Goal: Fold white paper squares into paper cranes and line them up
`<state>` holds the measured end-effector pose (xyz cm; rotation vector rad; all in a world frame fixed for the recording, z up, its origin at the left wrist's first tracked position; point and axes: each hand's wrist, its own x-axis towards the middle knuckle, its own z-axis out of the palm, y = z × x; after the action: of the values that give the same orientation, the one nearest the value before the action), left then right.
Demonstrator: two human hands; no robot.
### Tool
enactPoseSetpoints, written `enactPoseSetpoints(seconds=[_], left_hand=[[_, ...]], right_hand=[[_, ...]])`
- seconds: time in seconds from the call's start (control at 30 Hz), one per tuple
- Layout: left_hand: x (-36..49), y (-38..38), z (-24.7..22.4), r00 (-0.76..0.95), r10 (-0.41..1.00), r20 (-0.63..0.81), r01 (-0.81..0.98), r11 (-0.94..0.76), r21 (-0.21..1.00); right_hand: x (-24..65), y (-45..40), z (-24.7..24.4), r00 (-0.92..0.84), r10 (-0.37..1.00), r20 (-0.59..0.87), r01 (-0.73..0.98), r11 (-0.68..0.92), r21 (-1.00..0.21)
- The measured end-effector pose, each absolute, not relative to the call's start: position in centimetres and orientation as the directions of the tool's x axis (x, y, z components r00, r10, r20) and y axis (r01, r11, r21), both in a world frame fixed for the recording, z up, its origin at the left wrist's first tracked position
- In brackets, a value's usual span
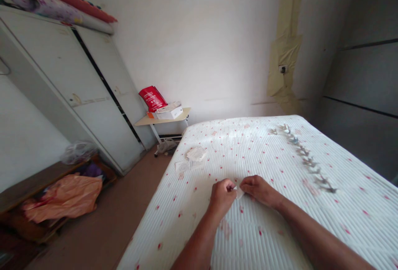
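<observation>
Between my two hands, low over the bed, is a small piece of folded printed paper (pixel 239 192). My left hand (pixel 223 195) pinches its left side with the fingers curled. The fingertips of my right hand (pixel 258 189) are pressed together at its upper right edge. Several sheets of printed paper (pixel 196 154) lie on the bed to the upper left of my hands. To the right, a slanting row of several small folded paper figures (pixel 307 161) stands on the bedspread.
The quilted white bedspread (pixel 248 145) has red dots. Behind its left corner, a small table (pixel 146 121) holds a red bag (pixel 153 98) and a white box (pixel 170 113). A cabinet (pixel 102 96) and a low shelf with orange plastic (pixel 66 197) are at the left.
</observation>
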<state>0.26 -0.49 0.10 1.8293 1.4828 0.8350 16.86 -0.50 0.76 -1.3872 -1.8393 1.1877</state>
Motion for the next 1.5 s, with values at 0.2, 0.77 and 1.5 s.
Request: enactPoseSetpoints(seconds=[0.2,0.77,1.5], left_hand=[[0.3,-0.3,-0.5,0.162,0.979,0.122,0.619,-0.198,0.760],[-0.1,-0.2,-0.2,0.247,0.955,0.163,0.663,-0.290,0.690],[-0.6,-1.5,-0.8,0.269,0.893,0.361,0.697,-0.439,0.567]], right_hand=[[17.0,-0.9,1.2,-0.356,0.924,0.143,0.544,0.329,-0.772],[18.1,0.4,0.1,-0.579,0.771,0.264,0.453,0.574,-0.682],[17.8,2.7,1.1,-0.623,0.781,0.043,0.455,0.407,-0.792]])
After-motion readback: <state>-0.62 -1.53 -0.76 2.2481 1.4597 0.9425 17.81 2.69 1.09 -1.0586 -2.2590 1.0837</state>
